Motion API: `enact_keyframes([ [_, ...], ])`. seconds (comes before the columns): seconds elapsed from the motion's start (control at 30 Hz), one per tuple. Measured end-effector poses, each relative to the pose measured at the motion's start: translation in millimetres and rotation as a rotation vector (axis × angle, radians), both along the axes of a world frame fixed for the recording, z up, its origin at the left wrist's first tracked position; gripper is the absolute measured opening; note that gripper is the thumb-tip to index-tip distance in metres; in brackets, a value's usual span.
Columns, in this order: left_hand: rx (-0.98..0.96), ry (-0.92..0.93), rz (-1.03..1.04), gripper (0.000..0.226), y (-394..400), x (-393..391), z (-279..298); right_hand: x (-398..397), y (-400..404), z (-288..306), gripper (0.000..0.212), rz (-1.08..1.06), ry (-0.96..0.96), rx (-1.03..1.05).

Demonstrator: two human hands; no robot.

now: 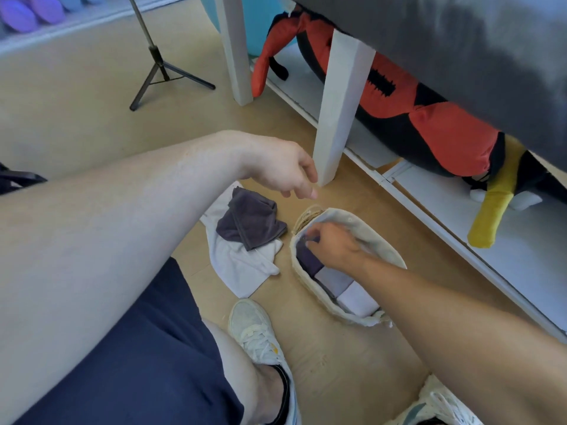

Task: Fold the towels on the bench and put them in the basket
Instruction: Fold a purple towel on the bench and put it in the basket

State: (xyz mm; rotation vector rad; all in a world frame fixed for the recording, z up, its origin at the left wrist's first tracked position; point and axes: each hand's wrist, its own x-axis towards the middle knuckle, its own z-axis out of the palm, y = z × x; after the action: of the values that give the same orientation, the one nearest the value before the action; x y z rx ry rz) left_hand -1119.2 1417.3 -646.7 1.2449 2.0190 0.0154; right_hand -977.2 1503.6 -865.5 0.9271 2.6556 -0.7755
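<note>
Cream fabric lines the basket (385, 240) on the wooden floor (337, 363), and three folded towels lie in a row inside it: a dark purple towel (308, 260) at the far end, a grey towel (334, 282) in the middle and a white towel (359, 300) nearest. The right hand (333, 245) reaches into the basket, its fingers (311, 234) curled down onto the dark purple towel's far edge. The left hand (283, 174) hangs above the floor, fingers loosely curled and holding nothing. Just left of the basket lie two unfolded towels, a crumpled dark towel (248, 222) on top of a loose white towel (236, 268). A white bench leg (340, 108) stands just beyond the basket. Two white sneakers show, one (260, 332) beside the basket and another (435, 406) at the lower edge. A tripod (156, 62) stands well apart.
</note>
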Motion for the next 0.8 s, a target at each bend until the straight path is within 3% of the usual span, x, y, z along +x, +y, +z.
enact_keyframes([
  [0.17,0.049,-0.074,0.178,0.035,-32,-38,-8,-57,-40,0,0.030,0.122,0.022,-0.185],
  [0.37,-0.071,-0.099,0.332,0.050,-72,-86,-36,-111,-74,-37,0.031,0.098,-0.019,-0.246],
  [0.47,-0.080,-0.120,0.374,0.050,-82,-101,-47,-128,-85,-69,0.022,0.084,-0.082,-0.194],
  [0.63,-0.062,-0.131,0.390,0.046,-84,-116,-57,-141,-89,-105,0.032,-0.013,-0.195,-0.047],
  [0.8,-0.098,-0.122,0.359,0.049,-79,-118,-61,-147,-83,-114,0.028,0.029,-0.200,0.021],
])
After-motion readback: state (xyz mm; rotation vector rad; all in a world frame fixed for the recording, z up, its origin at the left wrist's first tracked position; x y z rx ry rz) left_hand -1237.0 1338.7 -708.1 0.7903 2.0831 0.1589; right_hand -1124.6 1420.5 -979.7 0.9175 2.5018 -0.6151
